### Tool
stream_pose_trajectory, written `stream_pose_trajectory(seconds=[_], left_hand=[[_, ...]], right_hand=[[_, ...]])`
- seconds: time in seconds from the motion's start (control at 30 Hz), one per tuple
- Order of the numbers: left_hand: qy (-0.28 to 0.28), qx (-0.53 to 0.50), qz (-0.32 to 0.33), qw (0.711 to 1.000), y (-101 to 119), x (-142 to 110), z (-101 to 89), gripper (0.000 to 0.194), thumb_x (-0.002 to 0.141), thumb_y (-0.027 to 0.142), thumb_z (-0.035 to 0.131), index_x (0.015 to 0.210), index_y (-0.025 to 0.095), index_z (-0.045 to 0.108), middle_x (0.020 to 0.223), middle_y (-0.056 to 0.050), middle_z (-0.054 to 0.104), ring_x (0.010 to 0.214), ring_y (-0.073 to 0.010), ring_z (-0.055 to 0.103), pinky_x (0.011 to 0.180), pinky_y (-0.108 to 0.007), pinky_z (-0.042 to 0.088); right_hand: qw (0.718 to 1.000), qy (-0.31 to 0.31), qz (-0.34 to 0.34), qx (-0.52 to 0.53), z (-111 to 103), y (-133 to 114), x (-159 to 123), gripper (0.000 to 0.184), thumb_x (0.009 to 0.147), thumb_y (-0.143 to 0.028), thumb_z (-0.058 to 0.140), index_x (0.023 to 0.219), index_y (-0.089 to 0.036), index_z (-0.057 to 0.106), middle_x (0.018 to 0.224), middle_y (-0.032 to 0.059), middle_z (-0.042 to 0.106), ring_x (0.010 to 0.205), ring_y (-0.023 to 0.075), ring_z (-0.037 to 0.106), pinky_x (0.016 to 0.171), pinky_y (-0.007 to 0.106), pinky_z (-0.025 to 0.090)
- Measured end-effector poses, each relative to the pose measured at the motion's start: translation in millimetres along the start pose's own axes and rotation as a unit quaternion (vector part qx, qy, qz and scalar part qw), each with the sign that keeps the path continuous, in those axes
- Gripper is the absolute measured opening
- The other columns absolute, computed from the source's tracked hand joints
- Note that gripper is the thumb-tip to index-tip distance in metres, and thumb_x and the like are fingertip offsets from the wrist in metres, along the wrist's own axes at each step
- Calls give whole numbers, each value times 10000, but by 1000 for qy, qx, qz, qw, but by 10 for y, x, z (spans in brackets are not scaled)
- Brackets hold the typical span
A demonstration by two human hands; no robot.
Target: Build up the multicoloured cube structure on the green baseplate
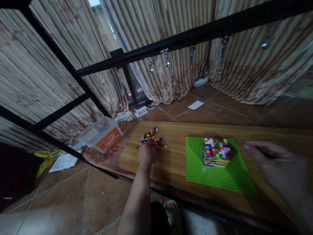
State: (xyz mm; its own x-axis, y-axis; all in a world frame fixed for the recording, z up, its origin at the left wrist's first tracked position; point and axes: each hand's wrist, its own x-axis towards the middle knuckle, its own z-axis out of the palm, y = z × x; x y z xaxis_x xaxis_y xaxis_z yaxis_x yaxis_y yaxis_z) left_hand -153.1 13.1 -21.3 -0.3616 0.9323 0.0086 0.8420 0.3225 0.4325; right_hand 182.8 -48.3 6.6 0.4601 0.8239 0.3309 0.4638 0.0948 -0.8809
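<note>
My left hand [147, 155] reaches into a loose pile of small colourful building bricks [157, 143] on the wooden board. The back of that hand hides its fingers. To the right lies a green studded baseplate [196, 165], and on it stands a block built of many multicoloured bricks [217, 152]. My right hand [277, 164] hovers to the right of the baseplate, thumb and forefinger pinched together. Whatever may be between those fingertips is too small to make out.
The wooden board [175, 160] spans the front. A clear plastic box [102, 135] with an orange label sits left of it. Black metal bars [149, 50] with hanging clips cross above. Papers [196, 104] lie on the tiled floor before striped curtains [167, 14].
</note>
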Motion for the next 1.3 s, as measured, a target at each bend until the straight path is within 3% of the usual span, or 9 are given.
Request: stream_pose_trajectory(seconds=[0.27, 0.5, 0.9, 1.3], left_hand=[[-5, 17, 29, 999, 108, -33, 58, 291, 822, 202, 559, 1061, 262, 714, 1071, -83, 692, 963, -213, 646, 827, -302, 477], [-6, 35, 46, 998, 104, -49, 106, 245, 815, 224, 569, 1031, 210, 684, 1114, -124, 644, 976, -238, 635, 828, -321, 481], [-10, 53, 55, 997, 133, -106, 23, 273, 840, 288, 556, 1074, 244, 689, 1168, -113, 611, 981, -246, 634, 831, -333, 487], [-9, 41, 62, 997, 173, -102, 73, 194, 829, 319, 603, 933, 220, 734, 1106, -116, 637, 946, -252, 649, 801, -332, 485]], right_hand=[[1000, -9, 13, 5, 21, -20, -8, 240, 683, -448, 659, 766, -231, 719, 819, 54, 720, 758, 237, 668, 734, 371, 500], [1000, -17, 23, 9, 23, 26, -1, 220, 678, -425, 685, 779, -234, 727, 832, 43, 719, 774, 229, 663, 748, 367, 491], [1000, -15, -4, 12, 25, 40, 1, 195, 709, -399, 680, 785, -227, 731, 810, 40, 722, 728, 209, 652, 690, 339, 489], [1000, -20, -17, 4, 17, 73, 14, 189, 724, -406, 670, 785, -238, 733, 807, 51, 710, 736, 233, 653, 650, 343, 495]])
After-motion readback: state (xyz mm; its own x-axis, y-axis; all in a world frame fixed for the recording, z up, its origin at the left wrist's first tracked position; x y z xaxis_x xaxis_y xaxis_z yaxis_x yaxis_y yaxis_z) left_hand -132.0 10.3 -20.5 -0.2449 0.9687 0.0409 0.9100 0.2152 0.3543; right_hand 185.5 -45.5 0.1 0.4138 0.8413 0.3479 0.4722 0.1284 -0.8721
